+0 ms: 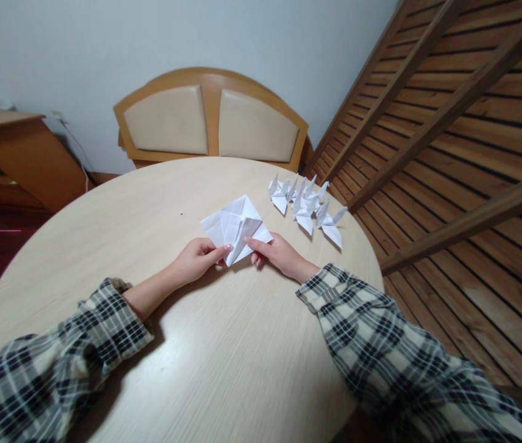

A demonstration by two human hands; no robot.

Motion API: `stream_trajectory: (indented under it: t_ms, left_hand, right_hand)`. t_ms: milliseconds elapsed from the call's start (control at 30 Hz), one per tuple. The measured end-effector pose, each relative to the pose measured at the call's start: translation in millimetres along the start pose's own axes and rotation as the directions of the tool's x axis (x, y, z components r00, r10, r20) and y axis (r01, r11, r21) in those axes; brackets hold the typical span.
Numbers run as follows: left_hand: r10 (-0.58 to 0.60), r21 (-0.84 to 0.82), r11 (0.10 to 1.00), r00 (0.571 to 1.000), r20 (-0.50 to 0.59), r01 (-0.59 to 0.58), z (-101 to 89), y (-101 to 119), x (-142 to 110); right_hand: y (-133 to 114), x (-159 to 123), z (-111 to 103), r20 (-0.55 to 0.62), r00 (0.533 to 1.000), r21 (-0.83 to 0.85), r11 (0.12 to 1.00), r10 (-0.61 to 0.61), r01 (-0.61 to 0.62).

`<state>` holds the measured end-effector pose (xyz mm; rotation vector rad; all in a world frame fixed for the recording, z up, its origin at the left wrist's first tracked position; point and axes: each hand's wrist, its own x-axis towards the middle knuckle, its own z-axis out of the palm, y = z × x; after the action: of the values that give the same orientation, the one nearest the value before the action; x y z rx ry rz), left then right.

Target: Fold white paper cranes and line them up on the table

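Observation:
A partly folded sheet of white paper [233, 224] is held between my two hands, just above the table. It has a diamond-like outline with creases and a raised flap along the middle. My left hand [200, 257] pinches its lower left edge, thumb on top and fingers underneath. On the right side my right hand [276, 253] grips it, with the thumb pressed on the folded flap and the fingertips curled below. Several white folded paper cranes [304, 212] stand grouped to the right, beyond my right hand.
The round pale wooden table [224, 357] lies under my hands. Behind it is a headboard [258, 126] with cream panels against the wall. A slatted wooden partition [463, 154] rises along the right side. At the far left stands a wooden cabinet [30, 147].

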<state>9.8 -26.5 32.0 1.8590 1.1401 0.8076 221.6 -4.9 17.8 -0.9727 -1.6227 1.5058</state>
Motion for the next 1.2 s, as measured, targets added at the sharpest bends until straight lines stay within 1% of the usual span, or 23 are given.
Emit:
stream_trajectory:
  t_ms: [100,300,400,500,633,767,967,1200]
  left_hand:
    - [0.002,0.005,1.000,1.000,0.021,-0.002,0.6,-1.7,0.0]
    - [0.002,0.016,1.000,0.996,0.090,-0.003,0.9,-8.0,-0.2]
    - [0.018,-0.019,1.000,0.991,0.132,-0.016,1.0,-9.5,0.0]
    - [0.013,-0.063,0.998,0.986,0.167,-0.003,1.3,-10.7,0.5]
    - [-0.004,-0.036,0.999,0.976,0.216,0.012,1.5,-12.7,1.1]
    - [0.015,-0.029,1.000,0.975,0.222,-0.008,1.8,-10.6,1.0]
    - [0.007,-0.024,1.000,0.978,0.208,-0.002,1.5,-5.4,0.3]
    - [0.023,-0.039,0.999,0.971,0.240,-0.014,3.6,-6.6,0.1]
  right_hand:
    - [0.8,-1.4,2.8,0.028,0.999,-0.042,0.999,-0.015,0.016]
    - [5.0,-1.6,4.6,-0.005,1.000,-0.043,0.999,-0.027,0.027]
    - [5.5,-1.5,4.7,-0.007,0.999,-0.034,0.999,-0.040,0.040]
    - [4.3,-2.1,4.8,-0.015,0.999,-0.045,0.998,-0.049,0.048]
    - [2.4,-2.9,5.1,-0.022,0.998,-0.070,0.996,-0.053,0.051]
    - [1.2,-2.9,5.7,-0.030,0.999,-0.075,0.996,-0.043,0.041]
    - [3.1,-1.8,4.7,-0.026,0.999,-0.062,0.997,-0.045,0.043]
    - [-1.9,-3.7,5.2,-0.002,0.999,-0.080,0.996,-0.039,0.039]
